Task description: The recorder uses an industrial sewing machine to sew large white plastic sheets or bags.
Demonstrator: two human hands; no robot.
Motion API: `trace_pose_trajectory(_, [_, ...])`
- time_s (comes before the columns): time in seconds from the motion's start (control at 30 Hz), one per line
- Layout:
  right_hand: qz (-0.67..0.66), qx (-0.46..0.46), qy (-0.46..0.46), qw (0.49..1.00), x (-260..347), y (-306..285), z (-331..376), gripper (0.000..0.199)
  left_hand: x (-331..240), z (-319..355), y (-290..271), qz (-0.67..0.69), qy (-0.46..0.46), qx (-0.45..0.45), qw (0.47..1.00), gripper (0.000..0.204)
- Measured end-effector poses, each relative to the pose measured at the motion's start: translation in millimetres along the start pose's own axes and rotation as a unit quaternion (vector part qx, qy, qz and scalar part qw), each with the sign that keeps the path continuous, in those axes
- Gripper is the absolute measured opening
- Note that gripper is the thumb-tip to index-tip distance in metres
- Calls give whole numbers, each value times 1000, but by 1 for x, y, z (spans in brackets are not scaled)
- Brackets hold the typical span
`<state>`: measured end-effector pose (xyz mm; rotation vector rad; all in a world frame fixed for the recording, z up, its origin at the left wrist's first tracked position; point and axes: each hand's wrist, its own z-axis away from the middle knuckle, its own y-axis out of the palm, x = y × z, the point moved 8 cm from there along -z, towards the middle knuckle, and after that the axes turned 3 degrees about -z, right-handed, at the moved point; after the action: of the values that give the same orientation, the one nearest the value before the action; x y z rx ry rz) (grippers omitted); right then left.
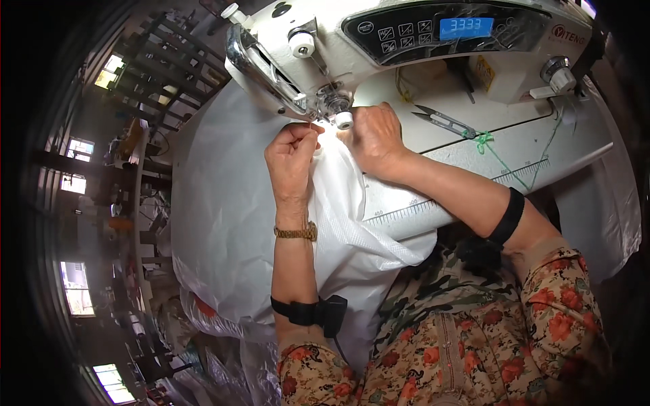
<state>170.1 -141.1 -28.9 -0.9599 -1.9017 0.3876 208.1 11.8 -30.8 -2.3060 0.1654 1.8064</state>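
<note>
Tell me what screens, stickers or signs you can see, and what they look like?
Small screen: on the sewing machine's dark control panel, top middle; a glowing blue rectangle with pale digits.
Button panel: same dark curved panel, left of the screen; small white-outlined squares.
Yellow sticker: on the machine body below the panel; small, yellow with dark marks.
Logo: right of the panel; red lettering on white.
</note>
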Motion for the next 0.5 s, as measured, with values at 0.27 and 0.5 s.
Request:
trace_pose_trajectory(0.27, [-84, 79, -16, 993, -2, -14, 8, 15, 3, -1, -3, -6, -9, -15, 1000, 7])
trace_pose_trajectory(0.5, [-96, 56, -131, 985, 16, -24, 18, 13, -3, 2, -3, -82, 55, -39, 994, 6])
